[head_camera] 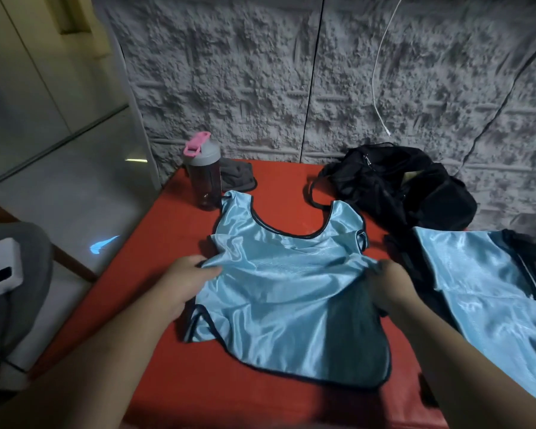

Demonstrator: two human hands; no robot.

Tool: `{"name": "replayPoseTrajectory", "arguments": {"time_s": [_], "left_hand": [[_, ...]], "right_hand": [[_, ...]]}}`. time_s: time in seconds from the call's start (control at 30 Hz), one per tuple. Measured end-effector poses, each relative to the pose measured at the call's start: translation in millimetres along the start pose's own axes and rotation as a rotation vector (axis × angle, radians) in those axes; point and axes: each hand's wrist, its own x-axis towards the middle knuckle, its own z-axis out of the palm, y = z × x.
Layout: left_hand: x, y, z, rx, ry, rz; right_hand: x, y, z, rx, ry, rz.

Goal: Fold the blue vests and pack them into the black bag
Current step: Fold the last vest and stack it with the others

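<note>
A shiny light-blue vest [279,283] with dark trim lies spread on the red table [174,249], neck hole toward the wall. My left hand [184,283] pinches its left side edge at mid height. My right hand [384,286] grips the right side edge, bunching the fabric there. A second blue vest [483,292] lies at the right, partly running off the frame. The black bag [396,187] sits at the back right against the wall, its top slack and open.
A dark bottle [203,171] with a grey lid and pink cap stands at the table's back left, a grey cloth [239,178] behind it. A grey chair holding a white device [0,274] is at the left. A white cable [376,88] hangs on the textured wall.
</note>
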Motion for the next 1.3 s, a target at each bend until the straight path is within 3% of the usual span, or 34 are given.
{"name": "replayPoseTrajectory", "arguments": {"time_s": [0.13,0.3,0.37,0.47,0.57,0.7,0.97,1.07,1.13,1.23,1.3], "left_hand": [[11,-7,3,0.013,0.125,0.103],[16,-8,13,0.043,0.160,0.038],[12,-8,13,0.170,0.223,-0.005],[-2,-10,11,0.593,0.368,-0.100],[-20,-19,16,0.700,0.263,-0.135],[-34,-29,24,0.773,0.147,-0.113],[-36,-25,4,0.748,0.253,0.113],[-45,-15,-8,0.636,0.298,0.321],[-56,-17,-3,0.645,0.158,0.477],[-75,-33,16,0.796,-0.281,0.547],[-76,-48,25,1.005,-0.377,0.595]], "right_hand": [[8,6,2,0.027,0.121,-0.012],[-10,-7,5,-0.048,0.160,0.065],[-24,-5,3,-0.164,0.198,0.100],[-44,5,4,-0.329,0.067,0.198],[-57,15,7,-0.435,-0.071,0.246],[-70,23,13,-0.407,-0.084,0.188],[-67,24,5,-0.209,-0.097,0.166],[-59,26,-3,-0.033,-0.086,0.183],[-59,27,-7,0.062,-0.121,0.201],[-61,30,-11,0.130,-0.168,0.196],[-64,27,-15,0.128,-0.163,0.170]]}}
